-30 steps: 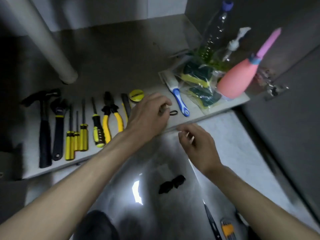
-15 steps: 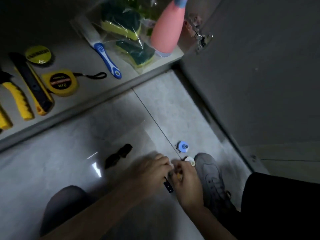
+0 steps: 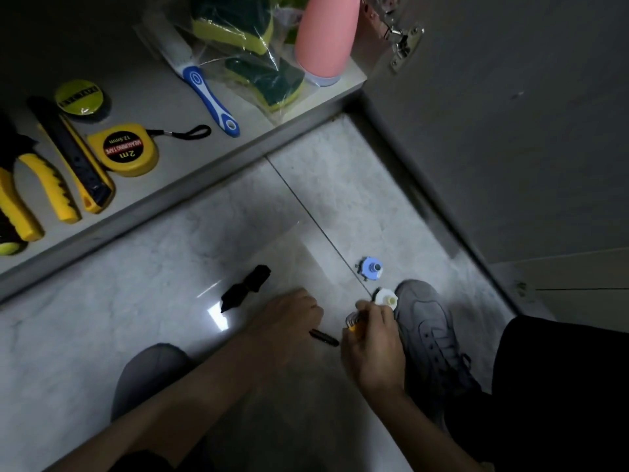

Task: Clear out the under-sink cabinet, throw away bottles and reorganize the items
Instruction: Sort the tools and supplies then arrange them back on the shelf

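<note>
**Inspector:** Item in hand is a small yellow-handled tool, possibly a bit set; too small and dim to name further. It sits at the far tip of the right hand, whose grip is curled closed round it, only the yellow end and a ribbed part showing past the fingers.

**Assessor:** And the other grip?

**Inspector:** The left hand is knuckles-up on the floor tile, fingers bent under. A slim black tool pokes out to its right, between the two hands. Whether the left grip actually has it, I cannot tell.

**Assessor:** Risks?

**Inspector:** In my judgement, three. First, the black tool could roll or be left behind if that grip is only resting on it. Second, the white cap lies just beyond the right fingers, against the grey shoe, with the blue cap a little farther off; a careless lift could knock either across the glossy tile. Third, poor light: the black scrap to the far left of the hands is easily overlooked.

**Assessor:** Destination?

**Inspector:** Presumably the cabinet shelf, far left, where the measuring tape, utility knife, brush, bagged sponges and pink bottle are laid out. It lies well apart from both grips.
</note>
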Demonstrator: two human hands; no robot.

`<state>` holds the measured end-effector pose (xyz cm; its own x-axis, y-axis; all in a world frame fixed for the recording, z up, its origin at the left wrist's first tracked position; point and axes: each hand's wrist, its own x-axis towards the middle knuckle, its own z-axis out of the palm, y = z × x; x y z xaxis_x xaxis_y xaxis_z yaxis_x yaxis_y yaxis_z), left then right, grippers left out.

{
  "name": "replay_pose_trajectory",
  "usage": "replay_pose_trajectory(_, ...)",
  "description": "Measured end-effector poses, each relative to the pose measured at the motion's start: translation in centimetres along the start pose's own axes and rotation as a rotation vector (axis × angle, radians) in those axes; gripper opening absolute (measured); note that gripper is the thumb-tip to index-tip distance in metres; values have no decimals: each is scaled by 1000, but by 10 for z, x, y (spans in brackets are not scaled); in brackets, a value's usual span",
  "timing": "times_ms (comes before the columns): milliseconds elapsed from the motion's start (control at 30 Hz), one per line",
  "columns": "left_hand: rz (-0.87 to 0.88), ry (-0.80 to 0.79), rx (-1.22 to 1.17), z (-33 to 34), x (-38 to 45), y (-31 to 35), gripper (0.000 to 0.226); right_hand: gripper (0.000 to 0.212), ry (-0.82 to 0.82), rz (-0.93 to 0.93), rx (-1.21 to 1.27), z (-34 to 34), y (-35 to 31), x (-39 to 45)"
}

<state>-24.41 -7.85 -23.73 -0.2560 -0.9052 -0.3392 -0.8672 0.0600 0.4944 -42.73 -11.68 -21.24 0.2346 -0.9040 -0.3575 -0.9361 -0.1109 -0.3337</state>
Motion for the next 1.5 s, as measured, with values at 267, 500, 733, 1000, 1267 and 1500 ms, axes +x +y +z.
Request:
replay_pose_trajectory(267, -200, 213, -241, -56, -36, -7, 14, 52, -84, -156, 124, 10, -6, -2)
replay_pose_trajectory(500, -416, 466, -205, -157, -72, -53, 13, 44, -212, -163, 186, 22, -47, 27)
replay_pose_trajectory(733, -471, 682, -157, -275, -97, -135, 15, 44, -168, -236, 451, -16, -114, 64)
replay_pose_trajectory(1000, -458, 206, -131, -327, -63, -214, 21, 21, -139, -395, 889, -70, -240, 122)
replay_pose_trajectory(1267, -363, -20, 11, -327, -26, -232, 31, 21, -52, -209, 1017, -53, -300, 144)
replay_pose_trajectory(1500, -277, 198, 28, -309, -35, -239, 23, 26, -36, -151, 1036, -50, -300, 146)
